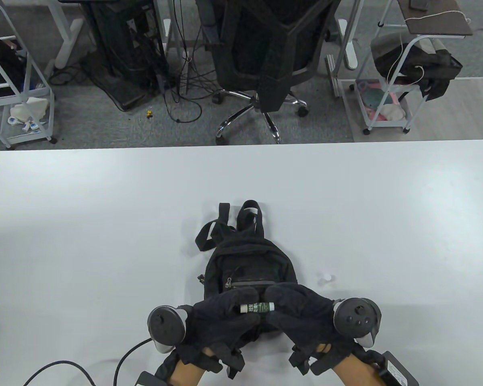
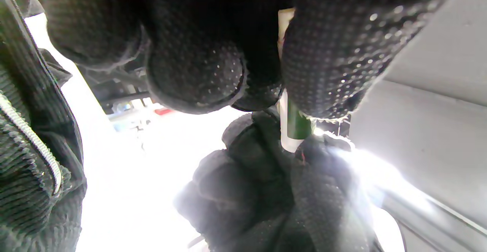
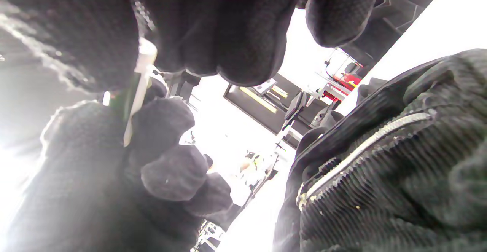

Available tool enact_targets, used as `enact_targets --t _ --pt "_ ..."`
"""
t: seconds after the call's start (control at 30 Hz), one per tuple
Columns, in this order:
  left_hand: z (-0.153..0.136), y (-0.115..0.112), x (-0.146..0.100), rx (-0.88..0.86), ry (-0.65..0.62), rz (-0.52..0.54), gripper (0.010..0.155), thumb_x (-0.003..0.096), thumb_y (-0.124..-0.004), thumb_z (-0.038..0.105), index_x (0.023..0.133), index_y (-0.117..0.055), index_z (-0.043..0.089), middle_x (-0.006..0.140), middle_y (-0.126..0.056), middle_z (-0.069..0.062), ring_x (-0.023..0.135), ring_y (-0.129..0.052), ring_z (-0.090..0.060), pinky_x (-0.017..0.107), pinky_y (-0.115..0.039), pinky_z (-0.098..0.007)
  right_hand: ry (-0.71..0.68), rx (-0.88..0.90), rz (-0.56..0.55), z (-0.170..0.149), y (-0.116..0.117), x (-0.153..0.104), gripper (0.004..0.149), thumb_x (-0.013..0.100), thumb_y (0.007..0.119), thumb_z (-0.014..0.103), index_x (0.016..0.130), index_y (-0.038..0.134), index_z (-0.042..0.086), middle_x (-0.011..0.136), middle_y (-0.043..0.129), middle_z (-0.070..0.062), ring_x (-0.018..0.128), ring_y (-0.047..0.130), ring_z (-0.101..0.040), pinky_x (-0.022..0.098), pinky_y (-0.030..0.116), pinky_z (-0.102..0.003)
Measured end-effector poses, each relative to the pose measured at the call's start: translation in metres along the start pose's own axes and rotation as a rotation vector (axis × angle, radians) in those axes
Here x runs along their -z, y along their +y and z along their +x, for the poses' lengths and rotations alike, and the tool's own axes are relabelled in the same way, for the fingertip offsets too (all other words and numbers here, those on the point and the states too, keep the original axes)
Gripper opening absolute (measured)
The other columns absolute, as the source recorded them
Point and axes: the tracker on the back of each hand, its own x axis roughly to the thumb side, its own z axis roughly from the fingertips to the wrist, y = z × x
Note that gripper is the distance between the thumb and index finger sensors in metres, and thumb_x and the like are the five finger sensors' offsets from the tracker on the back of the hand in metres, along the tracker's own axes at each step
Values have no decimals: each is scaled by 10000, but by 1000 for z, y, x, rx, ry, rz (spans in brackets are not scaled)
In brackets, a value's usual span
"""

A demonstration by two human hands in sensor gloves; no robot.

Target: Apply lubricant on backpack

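A small black backpack (image 1: 247,265) lies on the white table (image 1: 104,221), straps toward the far side. Its zipper shows in the left wrist view (image 2: 30,137) and in the right wrist view (image 3: 365,145). Both gloved hands meet over the backpack's near end and hold a small lubricant stick (image 1: 258,307), green with a white end, lying sideways between them. My left hand (image 1: 225,317) grips its white end. My right hand (image 1: 294,309) grips its green end. The stick also shows in the left wrist view (image 2: 293,124) and in the right wrist view (image 3: 139,80).
A small white cap (image 1: 327,278) lies on the table just right of the backpack. Cables (image 1: 64,368) run along the near left edge. An office chair (image 1: 261,60) and wire carts stand beyond the table's far edge.
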Motion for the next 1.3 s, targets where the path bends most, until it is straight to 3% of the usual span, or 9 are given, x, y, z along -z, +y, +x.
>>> enact_targets --t 0.27,0.4,0.63,0.73,0.87,1.07,1.2,1.3 --pt "-2 1 1 -10 10 2 553 355 -1038 385 832 -908 138 702 -1026 -72 424 -1095 -291 406 -917 -533 -114 -190 -33 11 -6 0 552 390 959 503 899 775 397 884 842 68 725 979 -146 656 724 -523" --pt "-2 1 1 -13 17 -10 551 353 -1039 389 826 -915 136 690 -1034 -68 410 -1109 -283 358 -946 -505 -103 -167 -16 9 -3 0 523 396 941 504 885 791 398 875 852 65 712 985 -146 654 724 -526" --pt "-2 1 1 -1 12 -15 548 355 -1038 389 827 -915 139 695 -1031 -65 418 -1109 -284 357 -947 -498 -37 -73 62 -2 0 3 498 418 818 606 851 842 361 882 851 21 724 962 -211 641 702 -557" --pt "-2 1 1 -3 11 -15 547 355 -1038 389 827 -915 140 694 -1032 -64 418 -1109 -283 359 -947 -497 -59 -112 55 0 0 3 650 391 877 612 967 691 375 973 742 20 827 885 -226 665 670 -560" --pt "-2 0 1 -4 12 -24 547 354 -1039 389 824 -918 137 692 -1033 -64 414 -1109 -283 358 -947 -496 -94 -139 46 5 1 1 582 398 928 508 932 716 413 965 753 46 828 891 -207 672 669 -558" --pt "-2 -1 1 -6 12 -34 548 358 -1035 394 828 -914 140 694 -1031 -62 421 -1108 -282 358 -946 -493 -62 -123 73 1 1 3 515 413 823 609 860 838 355 925 816 21 791 925 -232 656 685 -562" --pt "-3 -1 2 -5 14 -31 548 359 -1034 393 829 -913 140 695 -1030 -61 422 -1107 -283 358 -945 -493 -66 -125 61 2 -3 3 606 394 878 596 937 738 366 959 772 21 823 899 -232 664 674 -564" --pt "-3 -1 2 -7 19 -32 547 358 -1034 392 828 -913 140 692 -1031 -61 419 -1108 -281 357 -945 -491 -78 -132 54 4 -3 3 550 399 908 534 905 758 378 948 782 36 811 909 -217 664 677 -563"
